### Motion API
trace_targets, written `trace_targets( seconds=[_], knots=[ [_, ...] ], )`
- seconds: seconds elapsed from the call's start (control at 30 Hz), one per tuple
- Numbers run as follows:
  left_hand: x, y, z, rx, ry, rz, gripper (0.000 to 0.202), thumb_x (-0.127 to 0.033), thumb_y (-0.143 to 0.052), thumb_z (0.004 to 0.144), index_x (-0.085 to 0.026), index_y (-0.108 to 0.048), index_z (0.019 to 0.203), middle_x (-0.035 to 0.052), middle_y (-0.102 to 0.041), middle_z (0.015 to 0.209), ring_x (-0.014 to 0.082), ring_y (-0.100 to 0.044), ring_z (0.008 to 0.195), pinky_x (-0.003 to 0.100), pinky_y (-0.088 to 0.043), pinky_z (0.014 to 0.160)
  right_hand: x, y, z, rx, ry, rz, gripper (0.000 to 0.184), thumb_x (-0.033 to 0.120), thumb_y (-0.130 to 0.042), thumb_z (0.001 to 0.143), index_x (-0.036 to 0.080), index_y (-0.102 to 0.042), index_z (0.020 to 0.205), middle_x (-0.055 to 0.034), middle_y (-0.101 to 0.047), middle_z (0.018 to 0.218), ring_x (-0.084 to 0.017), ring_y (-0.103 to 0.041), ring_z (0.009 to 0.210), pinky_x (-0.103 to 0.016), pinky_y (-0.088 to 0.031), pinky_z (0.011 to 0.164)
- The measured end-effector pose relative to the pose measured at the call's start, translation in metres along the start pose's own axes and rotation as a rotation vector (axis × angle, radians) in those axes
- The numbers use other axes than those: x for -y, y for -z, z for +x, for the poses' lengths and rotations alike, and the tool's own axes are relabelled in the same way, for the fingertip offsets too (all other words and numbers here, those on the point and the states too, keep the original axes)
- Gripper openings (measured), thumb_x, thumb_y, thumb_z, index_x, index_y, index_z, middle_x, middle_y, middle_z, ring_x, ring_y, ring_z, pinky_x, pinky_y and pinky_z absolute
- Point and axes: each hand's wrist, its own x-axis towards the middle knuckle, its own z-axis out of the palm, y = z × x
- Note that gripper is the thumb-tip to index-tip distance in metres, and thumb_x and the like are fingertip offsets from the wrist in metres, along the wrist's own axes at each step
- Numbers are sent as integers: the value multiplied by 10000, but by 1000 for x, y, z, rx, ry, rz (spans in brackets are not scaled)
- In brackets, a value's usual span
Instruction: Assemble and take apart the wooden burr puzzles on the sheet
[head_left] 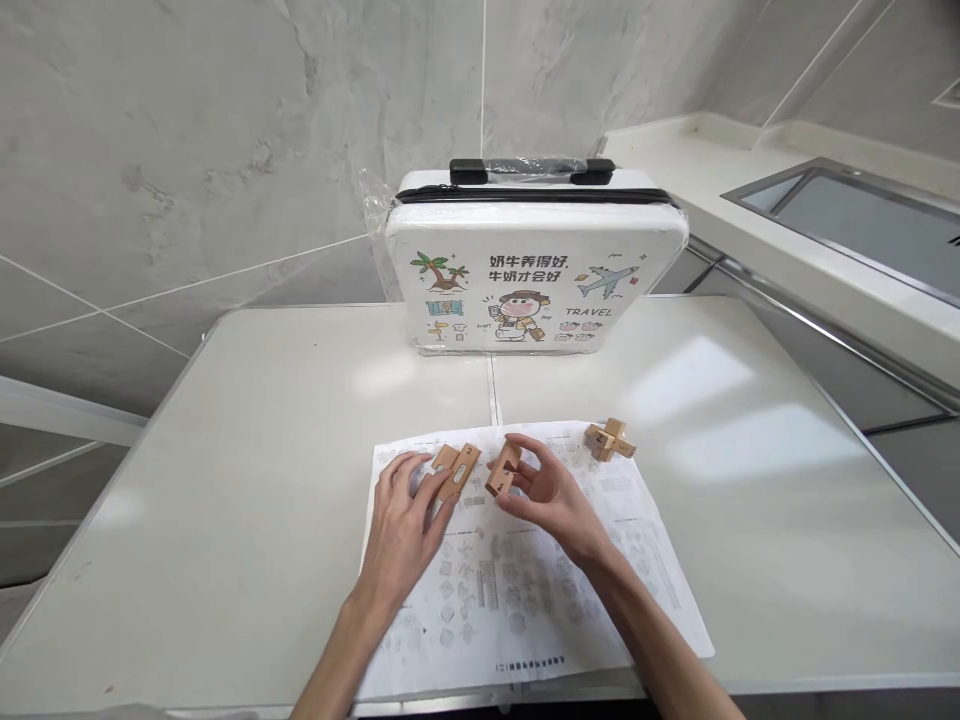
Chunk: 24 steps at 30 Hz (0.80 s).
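Observation:
My left hand (405,510) is closed on two notched wooden puzzle pieces (459,472) lying side by side, the right one marked 2 and showing a slot. A third notched wooden piece (503,470), with a dark mark near its lower end, is pinched between the thumb and fingers of my right hand (551,500). A small gap separates it from the left-hand pieces. Both hands are over a printed instruction sheet (540,590) with rows of small diagrams. On the sheet's upper right corner rests an interlocked wooden cross puzzle (610,440).
Under the sheet is a pale folding table (247,500) with a centre seam. At its far edge stands a white cartoon suitcase (540,260) in clear plastic. A grey tiled wall (225,130) rises behind; a white counter (825,230) runs along the right.

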Motion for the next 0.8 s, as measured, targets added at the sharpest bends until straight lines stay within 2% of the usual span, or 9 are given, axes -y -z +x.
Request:
trace_targets(
  seconds=[0.07,0.2,0.3,0.43,0.53,0.67,0.73,0.8],
  knots=[
    [-1,-3,2,4,-4,1,278,-315,-636,1043,-301,-640,1320,100,-576,1472,351,-454,1440,586,-532,1116,4,5,4,35,-87,120,768,380,-897,834,312,-483,1478,-92,-714,1255,-289,-708,1171,-478,-595,987],
    [-6,-7,7,7,0,3,230,-328,-649,1028,-287,-656,1254,102,-594,1464,373,-444,1453,621,-529,1107,9,10,12,67,-165,169,782,375,-957,765,305,-548,1428,-65,-735,1168,-267,-745,1048,-470,-596,967],
    [-11,-9,11,14,4,-1,159,-319,-650,1020,-271,-658,1172,100,-600,1451,384,-425,1463,625,-529,1100,8,14,18,85,-167,157,640,386,-929,815,285,-598,1354,-35,-746,1057,-233,-742,988,-424,-579,958],
    [-16,-10,15,34,9,-22,118,-311,-662,1007,-257,-625,1105,99,-598,1435,384,-407,1472,616,-534,1096,3,22,25,54,-143,114,402,477,-822,925,251,-661,1217,-23,-742,970,-205,-710,929,-365,-557,908],
    [-17,-10,17,51,-6,-17,76,-293,-659,1009,-252,-629,1066,99,-595,1422,386,-410,1465,607,-533,1092,0,27,26,39,-122,126,360,499,-808,935,251,-676,1161,-13,-728,942,-187,-691,860,-350,-566,866],
    [-20,-10,19,41,-23,-10,109,-272,-641,1023,-259,-658,1130,102,-627,1380,376,-466,1405,568,-553,1046,0,30,24,27,-132,142,372,505,-807,936,246,-708,1184,-21,-734,999,-187,-716,898,-366,-570,934],
    [-23,-9,22,-11,2,-35,123,-276,-636,1030,-260,-654,1151,95,-672,1322,351,-527,1327,539,-560,1019,0,30,24,22,-141,153,350,513,-824,917,235,-725,1107,-28,-739,1022,-195,-729,918,-378,-573,962],
    [-28,-7,24,-51,62,-110,64,-292,-599,1054,-255,-646,1078,78,-720,1224,307,-610,1203,491,-570,976,-1,30,23,10,-138,168,338,508,-847,895,228,-719,1032,-31,-742,1026,-205,-737,949,-383,-577,977]
  ],
)
